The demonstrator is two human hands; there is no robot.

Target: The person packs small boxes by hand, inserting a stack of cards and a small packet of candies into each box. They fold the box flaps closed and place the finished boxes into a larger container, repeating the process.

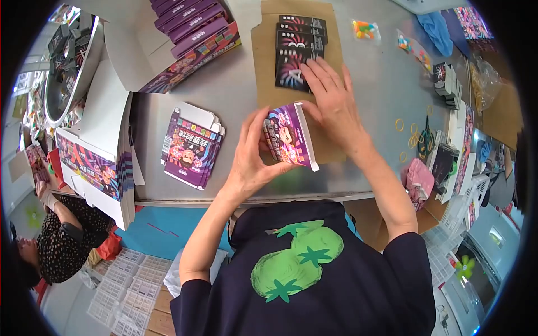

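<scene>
My left hand (250, 159) grips a small purple printed carton (288, 136) with its white end flap open, holding it just above the table's near edge. My right hand (332, 95) lies flat, fingers spread, on a row of black card packs (294, 47) that rest on a brown cardboard sheet (263, 78). The heel of that hand touches the carton's open flap. Nothing is visibly gripped in the right hand.
A stack of flat purple cartons (190, 147) lies left on the grey metal table (364, 73). Open boxes of purple packs (190, 25) stand at the back left, with bigger display boxes (95, 168) at the left edge. Rubber bands (412, 131) and small bags lie right. Another person (61, 235) sits lower left.
</scene>
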